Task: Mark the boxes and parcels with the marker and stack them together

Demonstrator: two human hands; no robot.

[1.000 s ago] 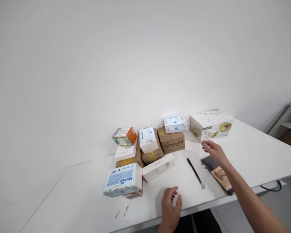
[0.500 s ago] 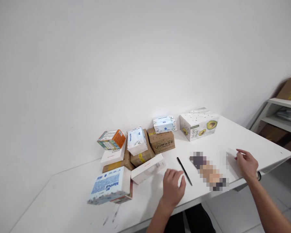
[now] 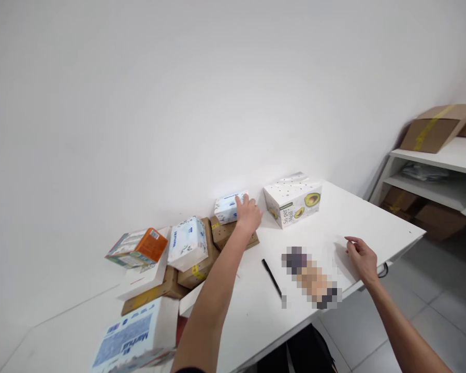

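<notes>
- The left hand (image 3: 249, 212) spans the right end of the pack (image 3: 226, 207), thumb and fingers parted; whether they clasp it, I cannot tell.
- The pack lies on a carton (image 3: 222, 232) by the wall (image 3: 202, 103), which props it up, within reach.
- The right hand (image 3: 362, 259), loosely curled and holding nothing visible, is over the table (image 3: 373, 217) near its edge, apparently keeping clear.

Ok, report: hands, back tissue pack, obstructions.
Left hand: fingers at back tissue pack, grip unclear. Right hand: loosely curled near table edge. Pack tops brown carton. Avocado-print box on right, seemingly not blocking.
</notes>
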